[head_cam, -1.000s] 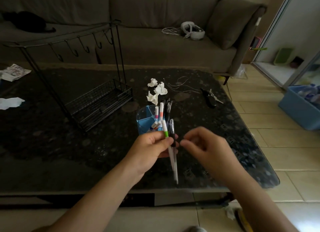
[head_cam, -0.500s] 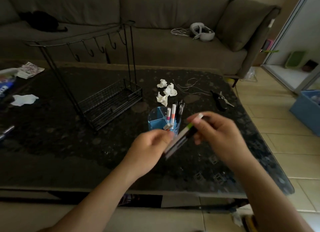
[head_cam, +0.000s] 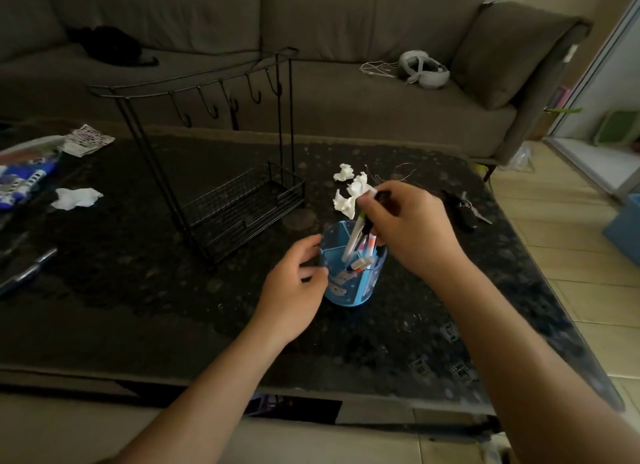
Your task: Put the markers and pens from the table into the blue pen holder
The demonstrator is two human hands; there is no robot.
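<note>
Slim markers inside cylindrical blue pen holder

Right hand hides marker tops; pen at left edge blurred.

A grey-brown sofa runs along the far side of the dim room, a cushion at its right end. Pale floor tiles (brighter near the sliding door) stretch rightward.

Home living room: sofa behind coffee table.
</note>
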